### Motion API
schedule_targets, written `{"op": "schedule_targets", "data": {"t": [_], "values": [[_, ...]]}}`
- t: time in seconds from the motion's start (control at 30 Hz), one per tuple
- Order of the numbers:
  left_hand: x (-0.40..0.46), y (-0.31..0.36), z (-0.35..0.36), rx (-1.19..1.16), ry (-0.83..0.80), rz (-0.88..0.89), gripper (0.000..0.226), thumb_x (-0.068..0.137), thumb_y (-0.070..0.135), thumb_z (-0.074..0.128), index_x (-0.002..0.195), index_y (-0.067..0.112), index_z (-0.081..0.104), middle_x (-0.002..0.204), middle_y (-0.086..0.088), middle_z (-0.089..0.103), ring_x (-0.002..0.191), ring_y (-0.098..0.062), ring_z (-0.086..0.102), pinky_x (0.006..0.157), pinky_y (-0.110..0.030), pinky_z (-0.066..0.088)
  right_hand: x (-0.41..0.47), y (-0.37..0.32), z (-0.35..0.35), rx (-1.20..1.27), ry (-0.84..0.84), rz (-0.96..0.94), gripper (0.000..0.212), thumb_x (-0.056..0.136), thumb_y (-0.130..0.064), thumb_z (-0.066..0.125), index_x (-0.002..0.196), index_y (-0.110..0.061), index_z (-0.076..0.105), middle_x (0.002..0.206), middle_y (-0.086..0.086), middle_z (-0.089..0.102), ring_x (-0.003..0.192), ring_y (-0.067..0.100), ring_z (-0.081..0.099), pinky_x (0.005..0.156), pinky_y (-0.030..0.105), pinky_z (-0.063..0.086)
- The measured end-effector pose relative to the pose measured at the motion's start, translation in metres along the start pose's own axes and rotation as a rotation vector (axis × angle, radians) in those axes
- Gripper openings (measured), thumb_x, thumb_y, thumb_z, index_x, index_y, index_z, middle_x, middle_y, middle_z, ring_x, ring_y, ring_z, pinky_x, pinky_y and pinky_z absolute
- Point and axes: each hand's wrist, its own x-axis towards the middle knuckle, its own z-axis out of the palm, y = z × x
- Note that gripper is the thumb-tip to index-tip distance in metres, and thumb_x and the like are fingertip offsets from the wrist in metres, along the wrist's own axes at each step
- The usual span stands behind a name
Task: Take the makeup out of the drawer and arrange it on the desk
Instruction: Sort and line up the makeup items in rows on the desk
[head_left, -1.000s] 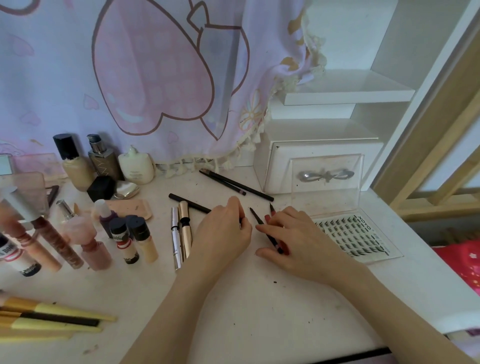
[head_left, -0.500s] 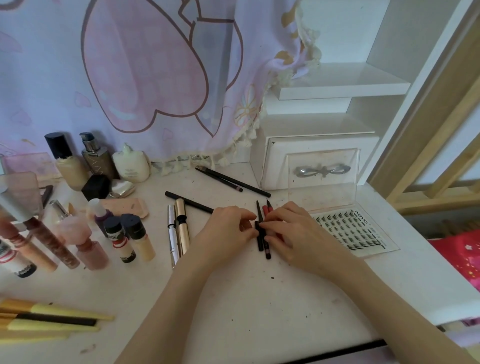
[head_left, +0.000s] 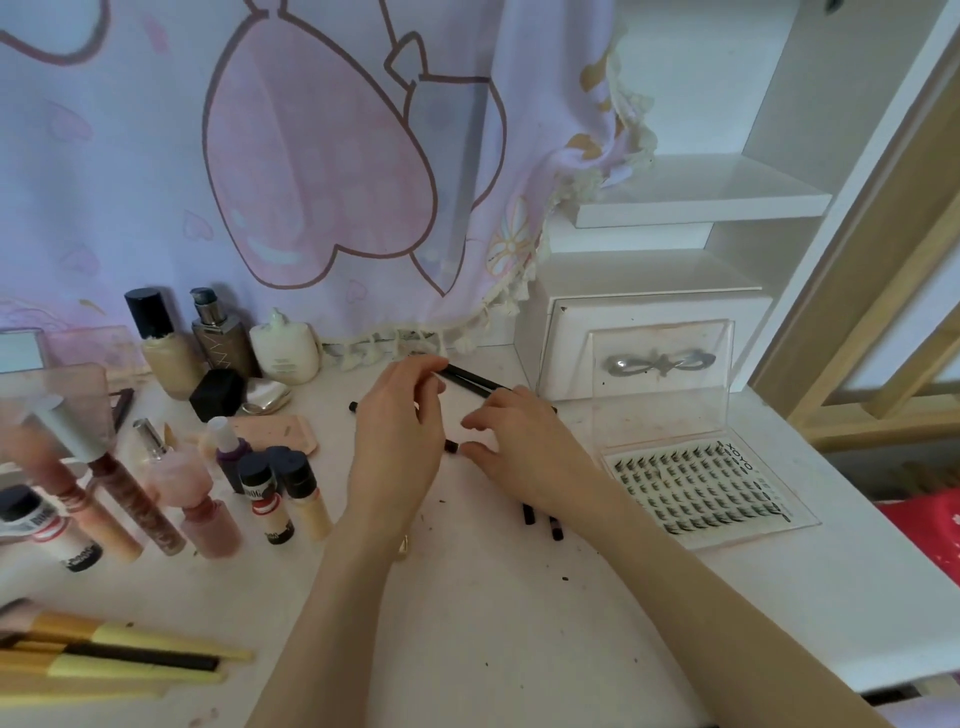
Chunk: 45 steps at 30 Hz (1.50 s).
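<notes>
Left hand (head_left: 397, 441) hovers above the white desk (head_left: 519, 623), thumb and forefinger pinching the near end of a black pencil (head_left: 470, 378) whose long axis runs from the fingertips away toward the right, to the foot of the small white drawer (head_left: 654, 353). Right hand (head_left: 524, 449) lies just beside it, fingers loosely curled over two more dark pencils (head_left: 543, 519); their ends poke out beneath the wrist, pointing toward the person. Whether these fingers actually grip them I cannot tell. The desk top is matte, scuffed, speckled with dark crumbs. A clear hinged plastic lash case (head_left: 711, 478) lies open at right. Glass foundation bottles (head_left: 171, 343) stand at the back left, under a pink-and-lilac printed curtain (head_left: 311, 182) with a tasselled hem. Yellow-handled brushes (head_left: 119, 654) lie near the front left edge.
</notes>
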Motion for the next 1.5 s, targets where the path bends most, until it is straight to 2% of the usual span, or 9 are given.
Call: {"op": "schedule_targets", "data": {"t": [0.13, 0.33, 0.53, 0.7, 0.77, 0.87, 1.2, 1.37, 1.5], "values": [[0.003, -0.007, -0.001, -0.005, 0.022, -0.025, 0.027, 0.092, 0.004, 0.045, 0.110, 0.016, 0.062, 0.089, 0.005, 0.061, 0.082, -0.005, 0.056, 0.070, 0.001, 0.036, 0.022, -0.015, 0.012, -0.019, -0.090, 0.030, 0.032, 0.093, -0.033, 0.051, 0.116, -0.013, 0.062, 0.112, 0.007, 0.056, 0.108, 0.024, 0.045, 0.089, 0.032, 0.037], [0.004, -0.012, -0.004, 0.006, 0.058, -0.032, 0.026, 0.091, 0.003, 0.048, 0.112, 0.013, 0.062, 0.102, 0.002, 0.060, 0.089, -0.007, 0.055, 0.076, 0.001, 0.035, 0.028, -0.005, 0.011, 0.124, 0.093, 0.172, 0.016, 0.093, -0.019, 0.048, 0.100, -0.007, 0.057, 0.097, 0.006, 0.058, 0.090, 0.019, 0.053, 0.075, 0.029, 0.044], [0.003, -0.010, -0.004, 0.189, -0.019, 0.066, 0.039, 0.087, 0.006, 0.059, 0.123, 0.018, 0.053, 0.124, 0.001, 0.045, 0.119, -0.017, 0.036, 0.096, -0.015, 0.023, 0.004, 0.013, -0.015, 0.982, 0.355, 0.311, 0.008, 0.086, -0.009, 0.060, 0.081, -0.015, 0.062, 0.063, -0.007, 0.064, 0.053, -0.002, 0.054, 0.052, 0.008, 0.040], [-0.006, 0.004, 0.003, 0.147, -0.246, 0.136, 0.019, 0.093, 0.021, 0.051, 0.110, 0.021, 0.060, 0.086, 0.018, 0.051, 0.082, -0.001, 0.054, 0.070, -0.006, 0.034, -0.011, 0.024, -0.025, 1.584, 0.419, 0.365, 0.016, 0.091, -0.012, 0.056, 0.075, -0.009, 0.061, 0.057, 0.001, 0.058, 0.047, 0.008, 0.042, 0.043, 0.015, 0.034], [-0.011, 0.009, 0.009, 0.168, -0.279, 0.181, 0.018, 0.096, 0.024, 0.046, 0.108, 0.022, 0.059, 0.081, 0.021, 0.046, 0.072, 0.003, 0.051, 0.067, 0.000, 0.033, -0.013, 0.028, -0.026, 1.603, 0.434, 0.355, 0.019, 0.092, -0.015, 0.055, 0.075, -0.007, 0.061, 0.055, 0.002, 0.054, 0.046, 0.009, 0.037, 0.042, 0.016, 0.030], [-0.016, 0.010, 0.016, 0.196, -0.317, 0.214, 0.023, 0.097, 0.026, 0.039, 0.114, 0.021, 0.054, 0.087, 0.017, 0.048, 0.068, -0.004, 0.046, 0.058, -0.014, 0.033, -0.015, 0.026, -0.026, 1.511, 0.379, 0.292, 0.020, 0.092, -0.017, 0.055, 0.082, -0.004, 0.066, 0.056, 0.002, 0.051, 0.047, 0.009, 0.036, 0.044, 0.016, 0.030], [-0.013, 0.008, 0.013, 0.215, -0.296, 0.212, 0.023, 0.095, 0.035, 0.044, 0.108, 0.025, 0.060, 0.048, 0.010, 0.040, 0.047, -0.012, 0.042, 0.047, -0.024, 0.029, -0.015, 0.023, -0.021, 1.430, 0.342, 0.263, 0.026, 0.096, -0.015, 0.046, 0.080, -0.012, 0.067, 0.055, -0.004, 0.047, 0.050, 0.008, 0.035, 0.049, 0.019, 0.029], [-0.012, 0.003, 0.008, 0.151, -0.396, 0.110, 0.025, 0.089, 0.040, 0.047, 0.113, 0.034, 0.040, 0.060, 0.009, 0.044, 0.065, 0.004, 0.048, 0.068, 0.002, 0.027, -0.016, 0.022, -0.020, 1.409, 0.361, 0.224, 0.021, 0.094, -0.013, 0.050, 0.083, -0.008, 0.067, 0.055, -0.003, 0.053, 0.049, 0.006, 0.043, 0.048, 0.014, 0.034], [-0.008, 0.000, 0.005, 0.179, -0.496, -0.027, 0.042, 0.090, 0.010, 0.040, 0.129, 0.022, 0.027, 0.077, 0.010, 0.047, 0.067, 0.008, 0.046, 0.064, 0.006, 0.030, -0.018, 0.024, -0.026, 1.350, 0.555, 0.271, 0.019, 0.092, -0.009, 0.051, 0.081, -0.012, 0.067, 0.054, -0.005, 0.055, 0.049, 0.005, 0.045, 0.047, 0.013, 0.037]]}}
